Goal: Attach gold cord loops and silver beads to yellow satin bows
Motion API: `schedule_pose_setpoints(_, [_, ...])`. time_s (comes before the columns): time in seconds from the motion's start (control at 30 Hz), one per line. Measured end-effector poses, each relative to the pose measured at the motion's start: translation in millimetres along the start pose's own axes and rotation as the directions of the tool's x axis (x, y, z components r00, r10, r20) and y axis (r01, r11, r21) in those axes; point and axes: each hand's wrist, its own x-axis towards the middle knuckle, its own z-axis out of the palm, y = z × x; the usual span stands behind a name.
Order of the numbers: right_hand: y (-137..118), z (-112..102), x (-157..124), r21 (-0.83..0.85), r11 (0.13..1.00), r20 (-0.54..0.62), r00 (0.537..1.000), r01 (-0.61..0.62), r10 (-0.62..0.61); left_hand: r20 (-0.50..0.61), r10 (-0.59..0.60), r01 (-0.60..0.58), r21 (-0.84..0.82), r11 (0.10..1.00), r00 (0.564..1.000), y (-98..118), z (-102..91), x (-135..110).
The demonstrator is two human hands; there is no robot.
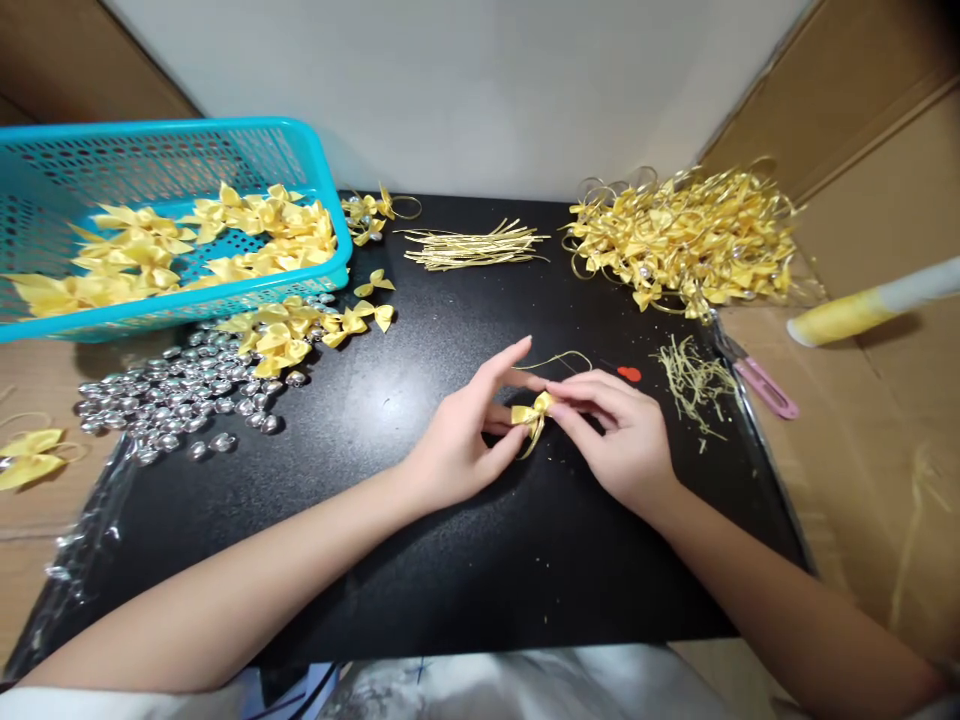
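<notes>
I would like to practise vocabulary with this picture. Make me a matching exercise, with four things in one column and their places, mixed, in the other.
Things
1. yellow bow
2. silver beads
3. pink-handled tool
4. long gold strips

Places
A. by the right edge of the black table
B. far side, near the middle
C. between left hand and right hand
D. left side

Pairs: 1-C, 2-D, 3-A, 4-B

Pale wall (480, 100), cardboard (885, 140), tube (847, 318); red scrap (629, 374), perhaps plastic.
</notes>
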Motion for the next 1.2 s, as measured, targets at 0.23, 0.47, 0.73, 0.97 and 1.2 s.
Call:
schedule_pose_setpoints(0.23, [4,7,-1,0.166,0.986,-0.107,0.993,-0.036,0.054,-0.208,-0.152,0.122,-0.149,0.981,0.966,0,0.9,1])
schedule_pose_setpoints(0.47, [4,4,-3,0.004,0.986,-0.12,0.979,0.168,-0.166,-0.164,-0.215,0.204,-0.081,0.976,0.963,-1,2.5,7])
schedule_pose_setpoints(0.73, [8,1,2,0.017,0.988,-0.219,0.965,0.152,-0.145,-0.34,-0.117,0.107,-0.049,0.993,0.933,-9,-2.9,10])
schedule_pose_setpoints(0.97, [4,7,0,0.137,0.988,-0.225,0.974,0.07,-0.038,-0.131,-0.003,0.016,0.097,0.995,0.991,-6,-1.2,7])
schedule_pose_setpoints(1.2, [3,11,-3,0.302,0.947,-0.115,0.982,-0.112,0.153,-0.156,-0.118,0.086,-0.198,0.976,0.981,-6,-1.8,9])
